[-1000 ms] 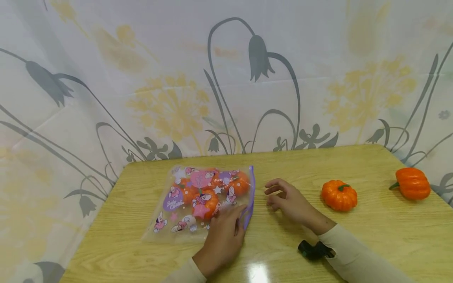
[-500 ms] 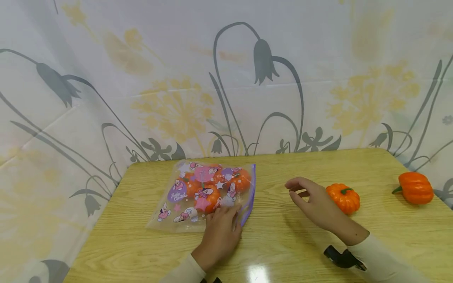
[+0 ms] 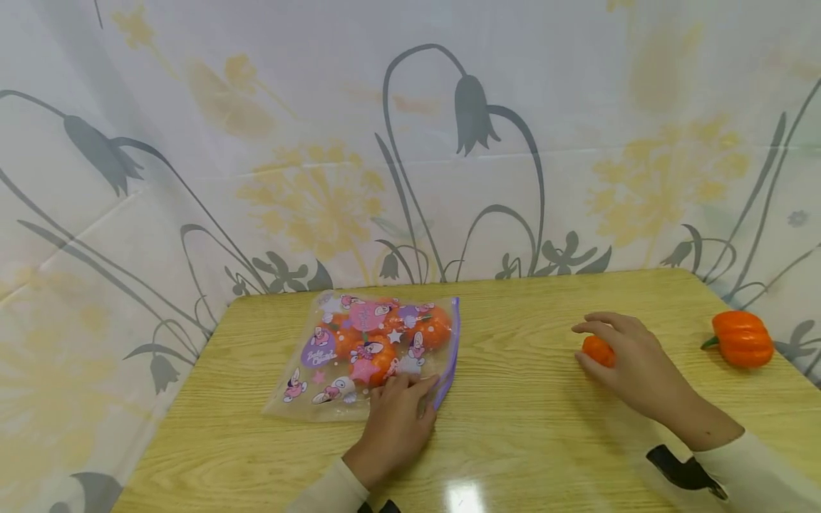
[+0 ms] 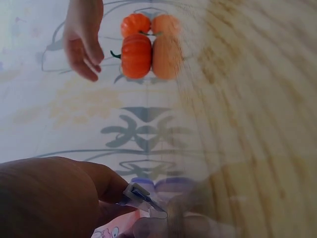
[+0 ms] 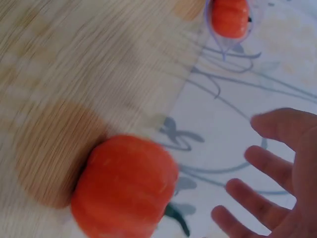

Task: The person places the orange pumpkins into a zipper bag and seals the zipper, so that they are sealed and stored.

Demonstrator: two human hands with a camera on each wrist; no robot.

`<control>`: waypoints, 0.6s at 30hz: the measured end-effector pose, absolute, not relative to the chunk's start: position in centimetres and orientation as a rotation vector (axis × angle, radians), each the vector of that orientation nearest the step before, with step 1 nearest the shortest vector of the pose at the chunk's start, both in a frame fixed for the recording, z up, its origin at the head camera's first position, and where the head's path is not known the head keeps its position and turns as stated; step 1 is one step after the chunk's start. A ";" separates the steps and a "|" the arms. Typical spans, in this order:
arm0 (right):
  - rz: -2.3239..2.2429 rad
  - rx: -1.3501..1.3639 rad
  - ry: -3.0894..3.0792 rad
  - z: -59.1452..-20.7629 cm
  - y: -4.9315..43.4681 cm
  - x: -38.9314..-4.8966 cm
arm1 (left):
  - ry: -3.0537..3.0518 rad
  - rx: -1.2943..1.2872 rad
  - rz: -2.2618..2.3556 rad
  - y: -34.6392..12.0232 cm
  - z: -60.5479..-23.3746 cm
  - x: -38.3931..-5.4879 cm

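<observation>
A clear zip bag [image 3: 301,399] with cartoon prints and a purple edge lies on the table, several small orange toy pumpkins [image 3: 372,360] inside. My left hand [image 3: 394,420] rests at its near right corner; in the left wrist view, thumb and finger pinch the bag's edge by the zip slider [image 4: 138,196]. Farther right, my right hand [image 3: 631,363] hovers around a loose orange pumpkin [image 3: 598,350], mostly hidden behind it. The right wrist view has the fingers [image 5: 262,158] spread beside a pumpkin [image 5: 124,188], apart from it.
Another orange pumpkin [image 3: 742,339] with a green stem lies on its side near the right table edge. A flower-printed cloth [image 3: 487,178] hangs behind the wooden table [image 3: 513,442]. Through the bag's gaping mouth in the right wrist view shows a pumpkin [image 5: 230,17].
My right hand has moved right, from near the bag's purple edge to the loose pumpkin, which it now partly covers. The left hand has stayed at the bag's corner.
</observation>
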State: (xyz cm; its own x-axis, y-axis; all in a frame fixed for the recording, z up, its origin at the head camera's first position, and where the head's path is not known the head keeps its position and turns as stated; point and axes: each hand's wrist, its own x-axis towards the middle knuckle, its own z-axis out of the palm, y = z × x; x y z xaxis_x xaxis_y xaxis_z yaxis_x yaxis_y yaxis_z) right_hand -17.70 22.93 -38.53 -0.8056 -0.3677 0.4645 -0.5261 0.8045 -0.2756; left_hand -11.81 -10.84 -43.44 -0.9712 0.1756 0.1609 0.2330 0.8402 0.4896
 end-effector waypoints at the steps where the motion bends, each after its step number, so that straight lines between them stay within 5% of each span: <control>1: 0.530 0.659 -2.620 -38.7 23.4 -17.7 | -2.907 -0.325 -0.794 -10.9 -43.4 -11.8; 18: 0.513 0.591 -2.944 -40.0 26.1 -18.5 | -2.929 -0.318 -0.822 -10.9 -43.3 -11.8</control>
